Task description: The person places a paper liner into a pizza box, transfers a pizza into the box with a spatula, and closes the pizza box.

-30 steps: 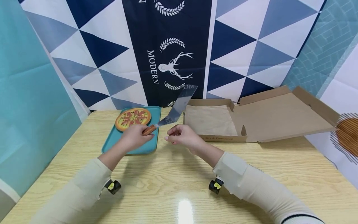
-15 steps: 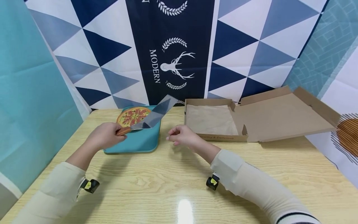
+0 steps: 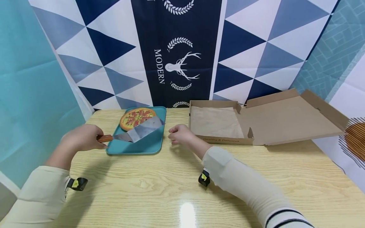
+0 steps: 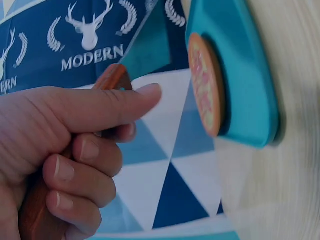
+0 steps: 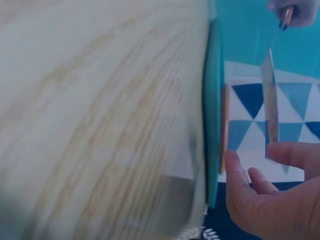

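On the head feed I have the left hand (image 3: 84, 138) wrapped round the wooden handle (image 3: 105, 138) of a spatula (image 3: 145, 129), just left of the tray (image 3: 148, 145), with the metal blade slanting over the tray and hiding a little of the pizza (image 3: 135, 117) from this angle. The pizza lies on the far left part of the tray. Near the right edge of the tray the right hand (image 3: 181, 134) hangs over the tabletop (image 3: 142, 177), fingers bent, holding nothing I can see; an open box (image 3: 222, 140) sits farther to the right of the tray. The left wrist feed backs up the grip for me: fingers curl round the handle, thumb laid across the top. From the right wrist feed I get the height: the blade is above the tray and apart from the pizza, and the right hand shows loose, thumb and fingers parted, gripping nothing. I read this as the lining-up step, the pizza not yet lifted. To my mind the next move calls for lowering the blade to the tray and bringing its edge low against the crust, with the right hand free to steady.
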The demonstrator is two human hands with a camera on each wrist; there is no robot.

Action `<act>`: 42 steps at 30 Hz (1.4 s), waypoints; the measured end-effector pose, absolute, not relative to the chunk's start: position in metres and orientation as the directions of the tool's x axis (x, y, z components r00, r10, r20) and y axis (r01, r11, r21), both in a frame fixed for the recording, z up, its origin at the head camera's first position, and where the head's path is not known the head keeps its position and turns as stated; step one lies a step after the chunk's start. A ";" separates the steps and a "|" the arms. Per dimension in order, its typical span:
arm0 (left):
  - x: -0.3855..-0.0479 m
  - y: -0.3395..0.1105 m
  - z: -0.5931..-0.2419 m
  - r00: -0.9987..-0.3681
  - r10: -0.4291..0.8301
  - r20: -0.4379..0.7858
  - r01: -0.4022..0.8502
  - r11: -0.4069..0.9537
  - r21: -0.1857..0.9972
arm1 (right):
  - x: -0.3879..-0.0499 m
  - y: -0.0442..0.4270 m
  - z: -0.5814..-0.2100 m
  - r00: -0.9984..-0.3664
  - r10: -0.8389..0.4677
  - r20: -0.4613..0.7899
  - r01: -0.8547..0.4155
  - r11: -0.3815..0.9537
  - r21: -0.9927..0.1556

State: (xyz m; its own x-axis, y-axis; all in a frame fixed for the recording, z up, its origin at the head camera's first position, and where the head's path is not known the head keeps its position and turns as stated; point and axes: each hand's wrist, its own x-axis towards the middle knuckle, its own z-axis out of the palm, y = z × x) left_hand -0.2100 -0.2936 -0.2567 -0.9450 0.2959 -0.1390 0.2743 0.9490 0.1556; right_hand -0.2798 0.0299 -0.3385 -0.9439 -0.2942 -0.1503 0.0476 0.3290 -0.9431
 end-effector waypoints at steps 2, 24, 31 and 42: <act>-0.209 -0.301 -0.255 -0.942 0.299 -0.154 0.278 0.950 0.141 | -0.285 0.026 -0.343 -0.951 -0.269 -0.151 0.049 0.353 -0.934; -0.199 -0.360 -0.221 -0.927 0.221 -0.302 0.191 0.974 0.124 | -0.299 -0.046 -0.356 -0.980 -0.100 -0.173 0.085 0.573 -0.815; -0.198 -0.369 -0.210 -0.886 0.167 -0.432 0.102 0.980 0.169 | -0.302 -0.038 -0.359 -0.972 -0.100 -0.213 0.136 0.500 -0.855; -0.196 -0.366 -0.209 -0.861 0.135 -0.491 0.088 0.989 0.118 | -0.306 -0.033 -0.357 -0.966 -0.084 -0.243 0.172 0.490 -0.854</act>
